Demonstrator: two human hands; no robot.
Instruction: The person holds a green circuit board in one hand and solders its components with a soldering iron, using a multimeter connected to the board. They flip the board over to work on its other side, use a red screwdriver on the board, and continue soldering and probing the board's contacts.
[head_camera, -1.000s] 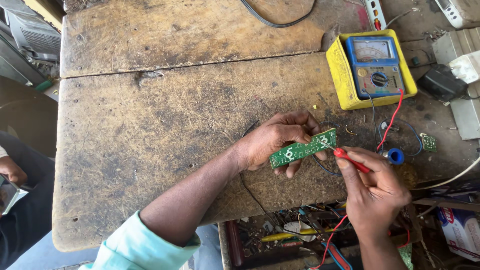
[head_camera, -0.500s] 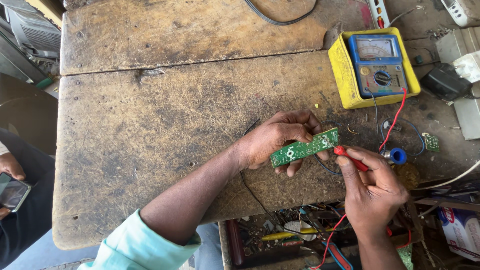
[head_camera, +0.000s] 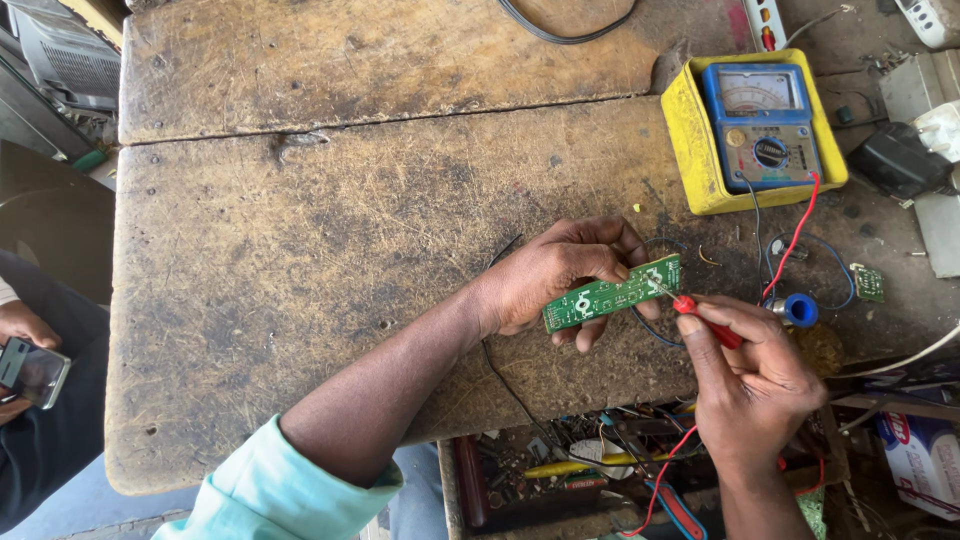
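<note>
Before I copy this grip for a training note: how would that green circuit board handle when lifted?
The green circuit board probably stays stiff: it juts unsupported from the left hand. Thin and narrow, so likely light. Its bare edges could slip under the red probe.

The left arm wears a pale mint-green sleeve, apparently pushed up; the right forearm is bare.

two circuit boards, one multimeter, one red probe.

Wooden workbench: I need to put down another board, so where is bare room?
The workbench is bare left of the left hand, and beyond the crack, too. It is crowded right: multimeter, wires, solder spool, right hand.
</note>
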